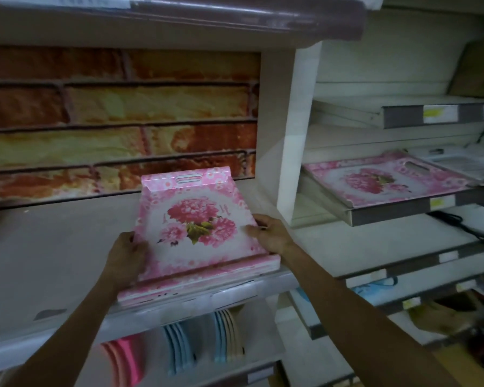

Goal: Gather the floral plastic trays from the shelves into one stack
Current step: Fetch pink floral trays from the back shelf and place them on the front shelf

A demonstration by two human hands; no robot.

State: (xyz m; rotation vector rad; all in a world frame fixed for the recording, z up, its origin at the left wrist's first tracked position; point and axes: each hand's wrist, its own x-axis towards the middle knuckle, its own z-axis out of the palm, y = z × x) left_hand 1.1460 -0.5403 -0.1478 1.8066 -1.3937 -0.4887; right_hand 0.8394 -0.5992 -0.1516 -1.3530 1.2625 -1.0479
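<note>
While the left hand (129, 254) and right hand (268, 233) clasp the top pink floral rectangular plastic tray (199, 227) at nine and three o'clock, it looks light, stiff and slick, best held by its long rims.

The shelf-edge labels (440, 113) are too blurred to read.

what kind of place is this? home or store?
Most likely a shop aisle for housewares. The shelf edges carry label strips with yellow price tags, colored plates stand in rows on the shelf below, and a second floral tray like the stack of floral trays lies on the next shelf.
</note>
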